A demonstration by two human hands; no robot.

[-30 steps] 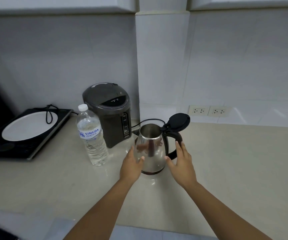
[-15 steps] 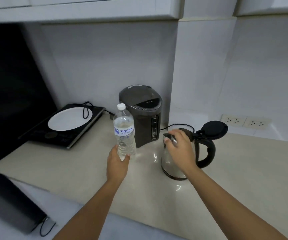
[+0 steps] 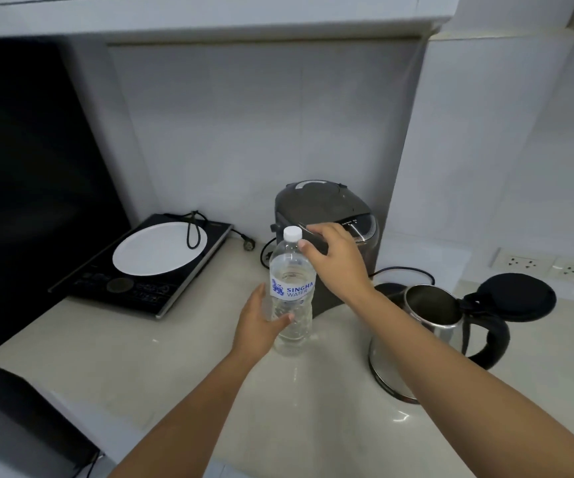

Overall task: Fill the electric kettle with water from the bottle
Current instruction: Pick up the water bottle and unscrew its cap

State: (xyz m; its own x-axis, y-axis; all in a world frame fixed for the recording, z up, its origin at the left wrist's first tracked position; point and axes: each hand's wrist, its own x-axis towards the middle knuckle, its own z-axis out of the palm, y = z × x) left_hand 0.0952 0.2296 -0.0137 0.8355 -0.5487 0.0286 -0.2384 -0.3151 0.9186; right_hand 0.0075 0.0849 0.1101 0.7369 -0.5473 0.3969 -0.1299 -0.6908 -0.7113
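A clear water bottle (image 3: pixel 292 270) with a blue-lettered label and a white cap stands upright on the counter. My left hand (image 3: pixel 259 324) is wrapped around its lower half. My right hand (image 3: pixel 335 258) hovers just right of the cap, fingers apart, thumb close to the bottle's neck and holding nothing. The steel electric kettle (image 3: pixel 427 326) with a black handle stands at the right, its black lid (image 3: pixel 517 298) flipped open. My right forearm crosses in front of the kettle's left side.
A dark grey hot-water dispenser (image 3: pixel 358 215) stands against the wall behind the bottle. An induction hob (image 3: pixel 182 291) carrying a white plate (image 3: pixel 158 248) and a cord sits at the left. Wall sockets (image 3: pixel 551 265) are at the far right. A black cord runs behind the kettle.
My right hand left the kettle's rim and moved left and up to the bottle's cap. My left hand stayed closed on the bottle. The view shifted further left.
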